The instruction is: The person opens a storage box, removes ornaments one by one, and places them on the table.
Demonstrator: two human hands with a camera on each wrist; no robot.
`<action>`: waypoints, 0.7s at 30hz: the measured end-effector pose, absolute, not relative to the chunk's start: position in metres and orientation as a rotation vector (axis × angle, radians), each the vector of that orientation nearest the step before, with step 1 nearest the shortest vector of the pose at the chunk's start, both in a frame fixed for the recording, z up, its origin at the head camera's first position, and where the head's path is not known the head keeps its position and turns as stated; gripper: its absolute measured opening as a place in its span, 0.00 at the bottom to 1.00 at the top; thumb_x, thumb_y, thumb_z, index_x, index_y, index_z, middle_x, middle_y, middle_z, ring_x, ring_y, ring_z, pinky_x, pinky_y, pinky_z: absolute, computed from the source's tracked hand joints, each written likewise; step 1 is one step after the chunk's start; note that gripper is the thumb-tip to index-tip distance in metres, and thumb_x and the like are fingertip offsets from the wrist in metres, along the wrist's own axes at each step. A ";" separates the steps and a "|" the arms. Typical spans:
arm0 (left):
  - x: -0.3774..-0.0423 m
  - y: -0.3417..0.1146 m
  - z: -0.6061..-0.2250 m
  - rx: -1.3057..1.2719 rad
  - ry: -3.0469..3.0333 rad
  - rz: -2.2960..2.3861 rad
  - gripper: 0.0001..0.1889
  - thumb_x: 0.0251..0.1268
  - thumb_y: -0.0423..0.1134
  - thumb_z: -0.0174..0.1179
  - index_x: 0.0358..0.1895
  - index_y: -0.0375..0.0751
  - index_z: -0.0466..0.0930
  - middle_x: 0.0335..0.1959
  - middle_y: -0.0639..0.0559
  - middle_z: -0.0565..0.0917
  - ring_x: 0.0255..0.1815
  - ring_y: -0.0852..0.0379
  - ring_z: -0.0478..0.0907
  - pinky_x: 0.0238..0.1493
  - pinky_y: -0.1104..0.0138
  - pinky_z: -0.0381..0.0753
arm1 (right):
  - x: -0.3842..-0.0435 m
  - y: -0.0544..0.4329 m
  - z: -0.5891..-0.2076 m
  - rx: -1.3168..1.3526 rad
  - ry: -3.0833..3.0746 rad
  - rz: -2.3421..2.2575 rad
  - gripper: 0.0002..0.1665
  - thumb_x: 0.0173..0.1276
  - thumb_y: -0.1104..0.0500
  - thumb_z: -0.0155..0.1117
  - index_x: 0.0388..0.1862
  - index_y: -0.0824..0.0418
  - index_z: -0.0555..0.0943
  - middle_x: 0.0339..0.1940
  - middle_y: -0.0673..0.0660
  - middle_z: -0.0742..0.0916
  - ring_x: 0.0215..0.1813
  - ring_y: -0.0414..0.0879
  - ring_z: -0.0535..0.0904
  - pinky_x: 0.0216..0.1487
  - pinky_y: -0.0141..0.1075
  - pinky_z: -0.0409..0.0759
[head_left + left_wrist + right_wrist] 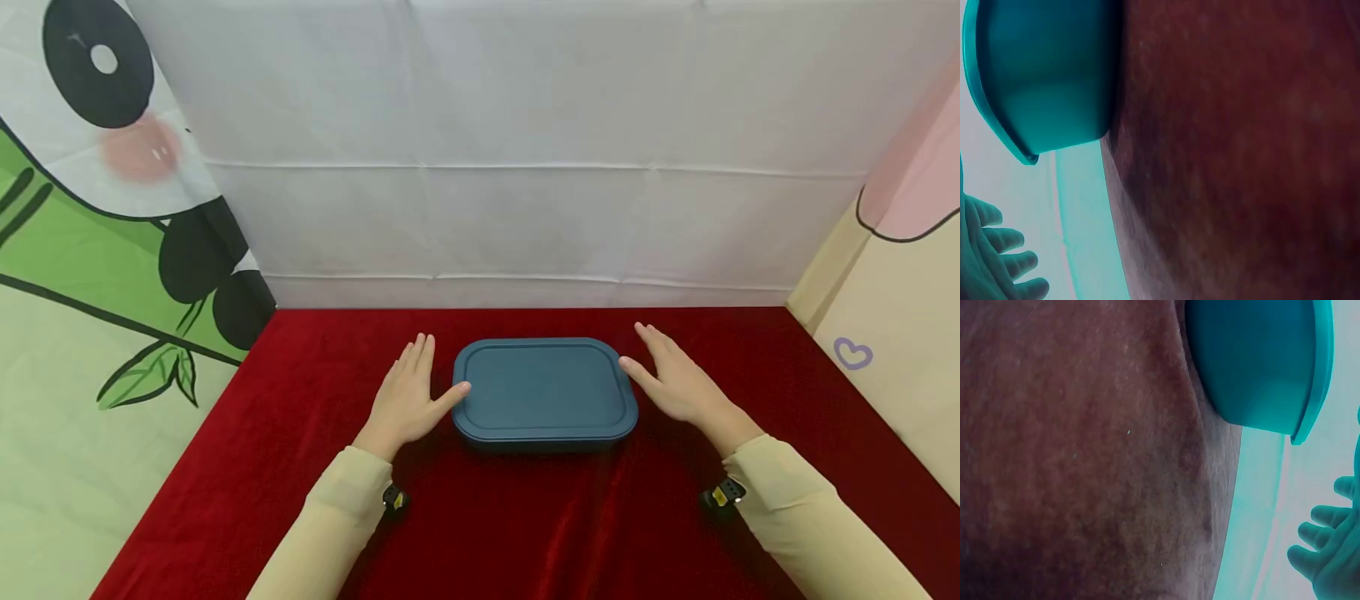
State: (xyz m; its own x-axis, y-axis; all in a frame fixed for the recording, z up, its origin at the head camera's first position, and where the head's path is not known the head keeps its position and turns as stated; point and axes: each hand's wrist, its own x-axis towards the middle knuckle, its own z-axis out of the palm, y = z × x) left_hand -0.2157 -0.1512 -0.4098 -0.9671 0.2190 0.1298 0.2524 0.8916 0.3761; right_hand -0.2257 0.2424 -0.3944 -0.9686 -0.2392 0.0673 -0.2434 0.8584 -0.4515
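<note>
On the red cloth sits a blue rectangular lidded box (546,390) with rounded corners, its flat lid in place. To its left, my left hand (408,396) is held with fingers straight and thumb spread toward the lid's left edge. My right hand (678,383) mirrors it on the other side, its thumb tip close by the upper right corner of the lid. Both palms face the box, and neither hand grips anything. In the left wrist view, the box's side wall (1047,75) and overhanging lid rim show above the left fingers (1019,265). The right wrist view has the box (1250,362) above the right fingers (1329,515).
Red velvety cloth (510,533) covers the table, slightly wrinkled at the front. A white creased sheet (525,150) hangs behind the table's back edge. Printed cloth with a cartoon panda (142,150) hangs at the left, and a cream and pink one (900,333) at the right.
</note>
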 end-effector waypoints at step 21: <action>-0.202 -0.132 -0.410 -0.084 -2.753 -1.619 0.38 0.65 0.65 0.47 0.71 0.44 0.60 0.70 0.46 0.67 0.68 0.47 0.67 0.65 0.52 0.68 | -0.220 0.229 -0.388 0.241 -2.927 1.517 0.33 0.78 0.50 0.31 0.70 0.71 0.60 0.67 0.73 0.70 0.66 0.65 0.69 0.61 0.54 0.72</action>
